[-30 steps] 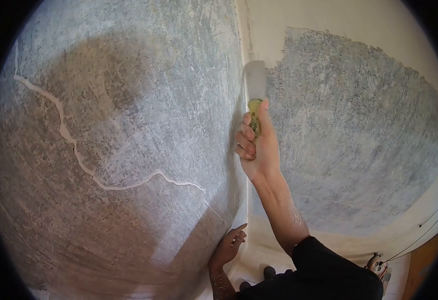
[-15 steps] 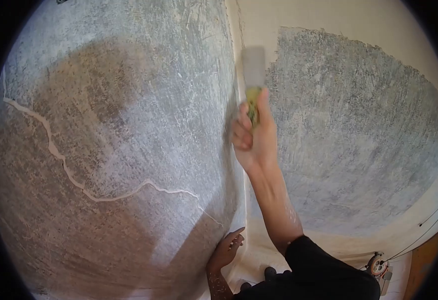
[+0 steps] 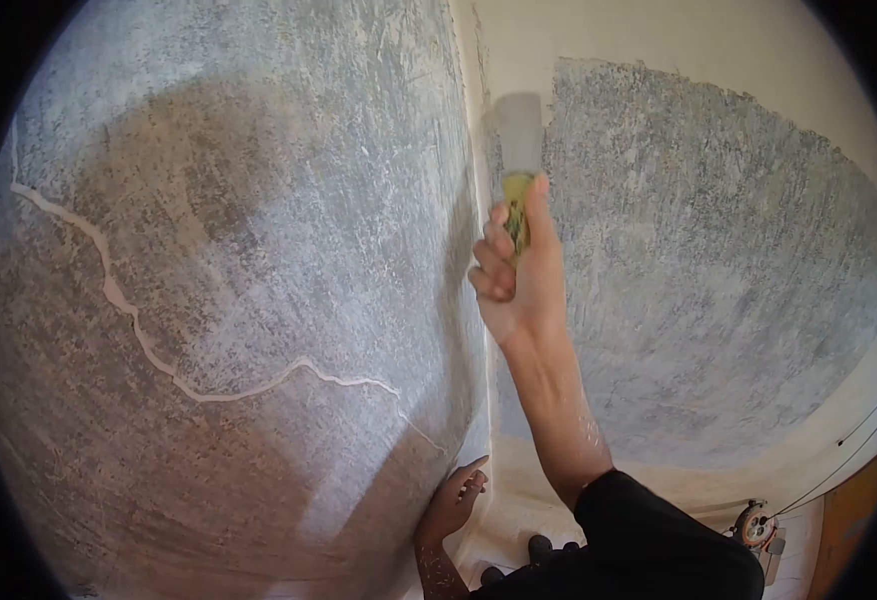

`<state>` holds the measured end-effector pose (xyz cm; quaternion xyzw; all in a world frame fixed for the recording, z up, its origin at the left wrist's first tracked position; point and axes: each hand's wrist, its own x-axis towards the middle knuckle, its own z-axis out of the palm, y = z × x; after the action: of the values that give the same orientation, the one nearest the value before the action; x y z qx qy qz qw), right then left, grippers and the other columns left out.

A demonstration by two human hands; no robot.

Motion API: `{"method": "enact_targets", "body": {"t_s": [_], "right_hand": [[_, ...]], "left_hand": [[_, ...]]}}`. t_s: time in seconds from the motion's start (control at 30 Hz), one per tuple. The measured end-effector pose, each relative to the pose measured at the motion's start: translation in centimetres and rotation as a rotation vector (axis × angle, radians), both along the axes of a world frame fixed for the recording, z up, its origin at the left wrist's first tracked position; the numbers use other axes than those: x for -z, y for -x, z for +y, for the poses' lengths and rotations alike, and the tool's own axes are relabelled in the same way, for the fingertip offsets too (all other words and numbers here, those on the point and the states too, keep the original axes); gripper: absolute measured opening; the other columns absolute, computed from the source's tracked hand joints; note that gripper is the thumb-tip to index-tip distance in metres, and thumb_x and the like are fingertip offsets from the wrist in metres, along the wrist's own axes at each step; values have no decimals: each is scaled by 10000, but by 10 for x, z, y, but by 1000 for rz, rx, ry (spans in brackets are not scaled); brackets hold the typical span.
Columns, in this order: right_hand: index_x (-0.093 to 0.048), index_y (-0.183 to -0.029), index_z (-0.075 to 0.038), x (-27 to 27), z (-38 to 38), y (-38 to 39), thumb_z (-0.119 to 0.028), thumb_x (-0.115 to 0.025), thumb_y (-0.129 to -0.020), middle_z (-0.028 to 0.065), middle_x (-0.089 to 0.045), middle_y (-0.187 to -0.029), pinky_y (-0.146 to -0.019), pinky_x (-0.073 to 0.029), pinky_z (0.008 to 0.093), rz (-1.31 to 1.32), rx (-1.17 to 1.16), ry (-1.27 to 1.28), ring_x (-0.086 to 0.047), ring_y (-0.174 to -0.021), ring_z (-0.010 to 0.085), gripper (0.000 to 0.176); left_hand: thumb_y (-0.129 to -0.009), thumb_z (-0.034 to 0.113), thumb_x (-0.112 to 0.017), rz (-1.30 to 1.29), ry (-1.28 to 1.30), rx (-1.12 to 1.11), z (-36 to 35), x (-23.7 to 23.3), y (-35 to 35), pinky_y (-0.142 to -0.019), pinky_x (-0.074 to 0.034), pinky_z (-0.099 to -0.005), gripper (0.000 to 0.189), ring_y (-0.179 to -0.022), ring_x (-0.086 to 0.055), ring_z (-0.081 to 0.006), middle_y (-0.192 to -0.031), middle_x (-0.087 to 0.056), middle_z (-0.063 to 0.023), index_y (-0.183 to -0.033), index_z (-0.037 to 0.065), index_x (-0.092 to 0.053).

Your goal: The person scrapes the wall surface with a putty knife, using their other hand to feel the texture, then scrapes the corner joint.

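My right hand (image 3: 518,260) is closed around the yellow-green handle of a putty knife (image 3: 520,135), thumb lying along it. The wide grey blade points up, a little blurred, over the cream strip beside the room's corner, close to the left edge of the rough grey patch (image 3: 698,260) on the right wall. Low down by the corner, my left hand (image 3: 455,497) rests against the left wall (image 3: 338,200), its index finger stretched out and the other fingers partly bent. I see nothing held in it. White flecks dot both forearms.
A pale, winding crack line (image 3: 208,397) crosses the left wall, which also carries shadows. At the lower right, a cable reel (image 3: 755,525) stands on the floor with a cord running up from it. Dark shoes (image 3: 540,547) show below me.
My right hand and the putty knife have shifted slightly to the right, closer to the grey patch. My left hand stays in nearly the same place.
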<state>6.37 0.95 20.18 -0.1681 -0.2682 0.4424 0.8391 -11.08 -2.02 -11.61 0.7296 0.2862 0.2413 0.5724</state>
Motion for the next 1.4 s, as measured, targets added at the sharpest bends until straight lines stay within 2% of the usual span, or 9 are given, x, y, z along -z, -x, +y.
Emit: {"method": "enact_targets", "body": {"t_s": [0.2, 0.4, 0.5, 0.6, 0.73, 0.93, 1.1, 1.2, 1.4], "right_hand": [[-502, -842, -148, -38, 7, 5, -533, -466, -1008, -78, -363, -605, -355, -199, 195, 36, -111, -88, -252, -427, 34, 420], [-492, -858, -141, 43, -11, -12, -551, -419, -1018, -71, -362, -610, -396, -201, 185, -43, -69, 4, -256, -432, 38, 446], [-479, -845, -139, 57, -30, -14, -559, -361, -1031, -51, -381, -634, -485, -298, 202, -62, -166, -14, -330, -488, 69, 474], [-466, -837, -140, 76, -34, -22, -568, -310, -1034, -12, -475, -733, -634, -394, 237, -113, -148, -61, -455, -627, 108, 496], [-480, -898, -122, 91, -32, -37, -582, -267, -1030, 53, -565, -957, -802, -437, 294, -270, -136, 9, -521, -854, 152, 523], [-503, -1289, -62, 100, -41, -55, -599, -225, -1022, 64, -546, -1189, -1000, -412, 391, -393, -367, 146, -503, -1103, 187, 660], [-424, -1401, -54, 97, -42, -60, -603, -246, -1023, 98, -518, -1314, -1014, -405, 402, -437, -306, 246, -498, -1141, 210, 689], [-389, -1421, -55, 123, -53, -84, -587, -295, -1027, 120, -512, -1344, -994, -409, 394, -680, -17, 177, -515, -1124, 230, 669], [-522, -1274, -22, 190, -106, -127, -430, -365, -1062, 130, -598, -1199, -914, -438, 374, -740, 128, 330, -556, -1052, 218, 486]], "left_hand": [[-1038, 179, -482, 1, -10, -2, 0, 1, 0, -877, -493, -325, 400, -948, -635, -183, -1081, -626, -125, -1422, 65, -483], [-1035, 182, -480, -40, 12, -7, -2, -7, 0, -896, -482, -317, 383, -940, -615, -167, -1044, -630, -86, -1385, 30, -516], [-1034, 184, -484, -4, 38, -25, 0, -18, -7, -866, -487, -308, 378, -958, -610, -157, -1051, -627, -74, -1376, 29, -526], [-1015, 209, -530, 86, -236, -173, -1, -61, -25, -777, -501, -290, 422, -873, -614, -150, -1003, -635, -80, -1407, 57, -495], [-1023, 187, -503, -466, -169, -367, -9, -163, -62, -712, -462, -234, 490, -902, -547, -110, -1048, -570, -65, -1468, 16, -393], [-1021, 183, -486, -377, -700, -294, 9, -211, -117, -981, -441, -421, 511, -1174, -559, -369, -1268, -541, -265, -1479, 1, -352], [-1009, 165, -520, -360, -816, -525, 17, -202, -135, -803, -494, -365, 468, -916, -614, -275, -1025, -584, -187, -1451, 34, -443], [-982, 142, -578, -266, -891, -629, 23, -218, -124, -657, -485, -322, 427, -723, -576, -190, -846, -564, -118, -1403, 82, -536], [-909, 243, -709, -304, -1094, -810, 40, -250, -130, -463, -429, -289, 389, -491, -487, -104, -608, -492, -10, -1288, 172, -662]]}}
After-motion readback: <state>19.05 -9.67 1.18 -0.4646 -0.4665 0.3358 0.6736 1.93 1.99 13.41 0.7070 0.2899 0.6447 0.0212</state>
